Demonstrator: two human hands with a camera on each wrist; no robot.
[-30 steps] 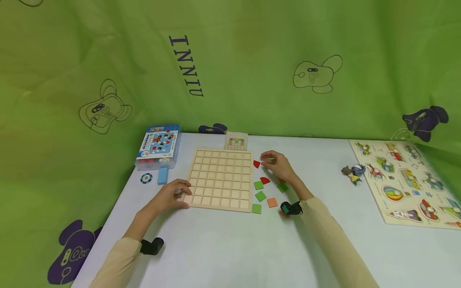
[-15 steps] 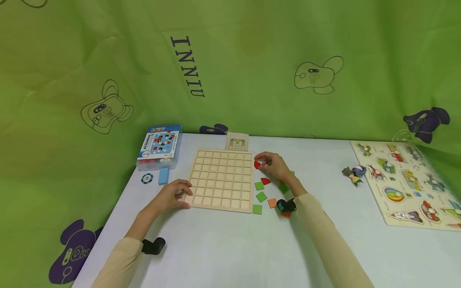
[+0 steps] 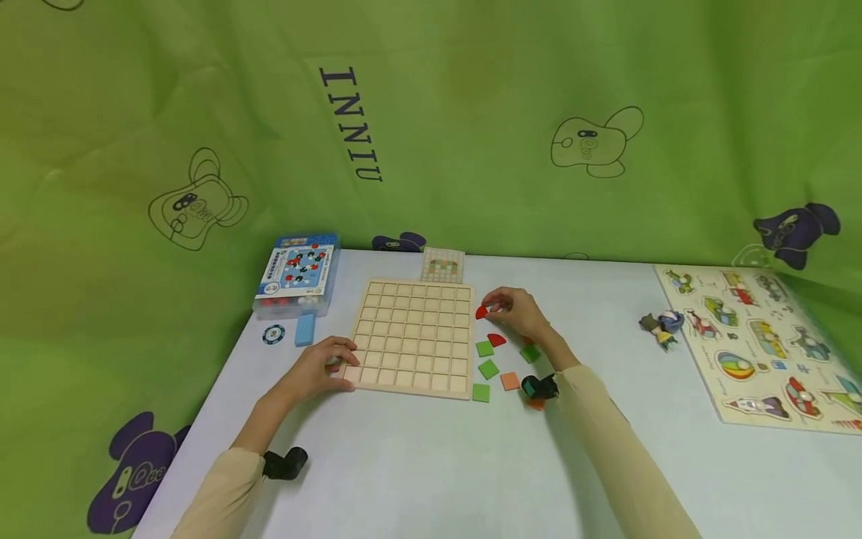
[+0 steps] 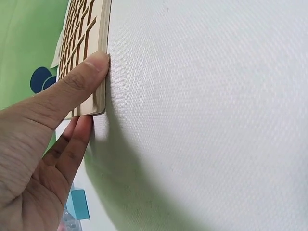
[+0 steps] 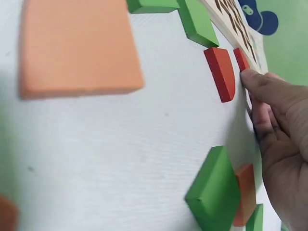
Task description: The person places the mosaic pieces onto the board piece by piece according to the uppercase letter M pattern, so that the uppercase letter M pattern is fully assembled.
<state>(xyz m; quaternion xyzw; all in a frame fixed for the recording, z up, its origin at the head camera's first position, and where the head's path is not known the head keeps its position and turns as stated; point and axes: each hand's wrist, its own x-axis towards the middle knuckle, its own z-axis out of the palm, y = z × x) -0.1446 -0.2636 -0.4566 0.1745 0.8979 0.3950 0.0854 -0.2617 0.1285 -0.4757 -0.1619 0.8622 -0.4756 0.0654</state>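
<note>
Green printed cloth backdrop, pale grey table [image 3: 431, 464] in front of it. Wooden grid board [image 3: 414, 337] sits mid-table, all cells bare. Left hand [image 3: 316, 370] is at the board's near-left corner: thumb [image 4: 79, 79] pressed flat along the board edge, fingers relaxed beside and under the corner, not curled round anything, which looks like bracing so the board won't slide. Right hand [image 3: 518, 311] is just off the board's right edge, fingertips pinching a red quarter-round tile [image 3: 481, 312]; the right wrist view shows a fingertip [image 5: 257, 82] on that tile [image 5: 240, 58], right beside the board rim. Whether the tile is lifted or touching the table, can't tell. A second red quarter-round [image 3: 496, 340] lies flat just below it, loose. Other loose tiles are clustered between the board and the right forearm: three green squares [image 3: 488, 367] in a rough column, another green [image 3: 529, 353] by the wrist, an orange square [image 3: 509, 381] near the wrist camera. Keeping the pile next to the board makes for short reaches. A small pattern card [image 3: 443, 266] is propped at the board's far edge, facing the person, probably as a reference. Blue-lidded box [image 3: 296, 275], blue block [image 3: 304, 329] and a round chip [image 3: 272, 334] sit far left; a picture peg puzzle [image 3: 761, 344] and a small toy figure [image 3: 660, 326] are well apart on the right.
</note>
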